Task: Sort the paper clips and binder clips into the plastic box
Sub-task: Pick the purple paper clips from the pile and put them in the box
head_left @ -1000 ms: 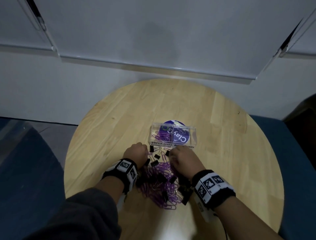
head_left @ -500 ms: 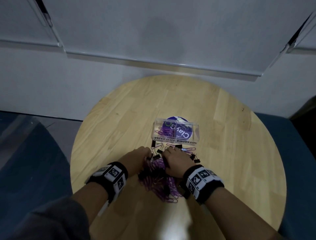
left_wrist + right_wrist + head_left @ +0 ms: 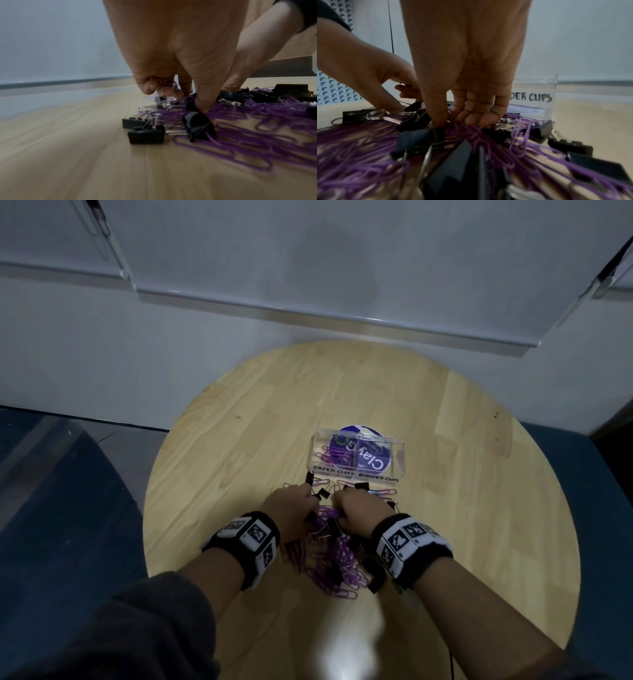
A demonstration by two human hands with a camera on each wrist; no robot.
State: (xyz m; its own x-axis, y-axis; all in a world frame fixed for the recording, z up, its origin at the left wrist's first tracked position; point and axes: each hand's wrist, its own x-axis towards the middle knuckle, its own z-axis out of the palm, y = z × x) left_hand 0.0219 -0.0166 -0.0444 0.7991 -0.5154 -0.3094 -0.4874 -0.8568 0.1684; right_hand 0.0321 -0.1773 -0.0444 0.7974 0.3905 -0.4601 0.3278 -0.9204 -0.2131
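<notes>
A clear plastic box (image 3: pixel 404 455) stands mid-table, lettered PAPER CLIPS on the left half and BINDER CLIPS on the right; purple paper clips (image 3: pixel 334 455) lie in the left half. In front of it sprawls a pile of purple paper clips (image 3: pixel 337 556) mixed with black binder clips (image 3: pixel 145 134). My left hand (image 3: pixel 291 506) has curled fingers holding a purple paper clip, its thumb (image 3: pixel 204 105) pressed onto the pile. My right hand (image 3: pixel 358 508) pinches purple paper clips (image 3: pixel 465 128) between thumb and curled fingers. The box (image 3: pixel 537 86) stands just beyond it.
The round wooden table (image 3: pixel 222 460) ends at a white wall behind. Loose binder clips (image 3: pixel 362 485) and paper clips lie between the hands and the box. A dark blue seat (image 3: pixel 609 525) flanks the table at right, and a blue floor lies at left.
Both hands have drawn closer together at the far end of the pile, the left shifting right. The box has not moved.
</notes>
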